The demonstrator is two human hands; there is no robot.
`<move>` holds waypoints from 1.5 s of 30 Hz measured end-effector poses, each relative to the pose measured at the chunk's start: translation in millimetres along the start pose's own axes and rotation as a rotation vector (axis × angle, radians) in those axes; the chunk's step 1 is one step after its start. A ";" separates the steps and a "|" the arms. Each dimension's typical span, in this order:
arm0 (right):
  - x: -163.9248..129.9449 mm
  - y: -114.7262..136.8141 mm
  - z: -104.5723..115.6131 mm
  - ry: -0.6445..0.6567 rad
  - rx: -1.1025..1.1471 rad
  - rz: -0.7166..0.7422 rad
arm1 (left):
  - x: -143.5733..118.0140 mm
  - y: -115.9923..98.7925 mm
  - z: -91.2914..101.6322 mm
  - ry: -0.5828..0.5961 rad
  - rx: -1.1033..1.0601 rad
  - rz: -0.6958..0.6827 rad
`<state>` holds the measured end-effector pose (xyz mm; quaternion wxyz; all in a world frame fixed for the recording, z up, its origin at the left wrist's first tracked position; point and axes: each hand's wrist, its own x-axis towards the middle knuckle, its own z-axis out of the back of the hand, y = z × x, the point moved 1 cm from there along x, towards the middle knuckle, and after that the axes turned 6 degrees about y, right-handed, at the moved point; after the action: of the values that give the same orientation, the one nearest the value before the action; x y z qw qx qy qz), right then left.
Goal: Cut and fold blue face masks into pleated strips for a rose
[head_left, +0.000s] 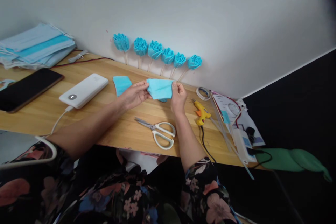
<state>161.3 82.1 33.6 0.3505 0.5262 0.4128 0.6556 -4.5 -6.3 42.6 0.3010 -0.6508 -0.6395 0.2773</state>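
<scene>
Between my two hands a light blue rectangle of thin fabric [160, 89] is stretched out above the table. My left hand [136, 94] pinches its left edge, and the fingers of my right hand [179, 97] are closed on its right edge. Another blue fabric piece [122, 84] lies flat on the table beside my left hand. A small bit of blue [162, 100] shows under the held piece, mostly hidden. Scissors with white handles [164, 134] rest slightly open near the table's front edge. Several blue fabric roses [154, 49] on thin stems lean against the wall behind.
On the left are a stack of face masks [36, 47], a phone [28, 87] and a white power bank [84, 90] with a cable. A yellow glue gun [202, 112], a tape roll [203, 93], glue sticks [222, 133] and a power strip [244, 145] occupy the right.
</scene>
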 end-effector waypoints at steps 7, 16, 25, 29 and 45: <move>0.3 -1.5 -0.6 -0.047 0.060 -0.011 | 2.3 1.2 2.9 -0.080 0.032 0.011; -1.9 1.5 -3.1 -0.001 0.069 -0.024 | -0.4 5.1 4.3 0.064 0.114 0.039; -3.3 -2.5 -5.1 0.152 0.138 -0.106 | 3.4 9.1 10.8 -0.036 0.096 0.000; -2.7 -1.9 -7.0 0.224 0.200 -0.153 | 4.5 6.8 11.5 -0.102 0.057 -0.037; -4.1 -1.8 -6.1 0.276 0.146 -0.144 | 5.3 4.5 13.1 -0.128 0.094 -0.072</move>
<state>156.3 78.1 29.7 0.2971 0.4243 0.5403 0.6631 -11.1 -0.4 30.6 0.2994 -0.5936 -0.6668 0.3368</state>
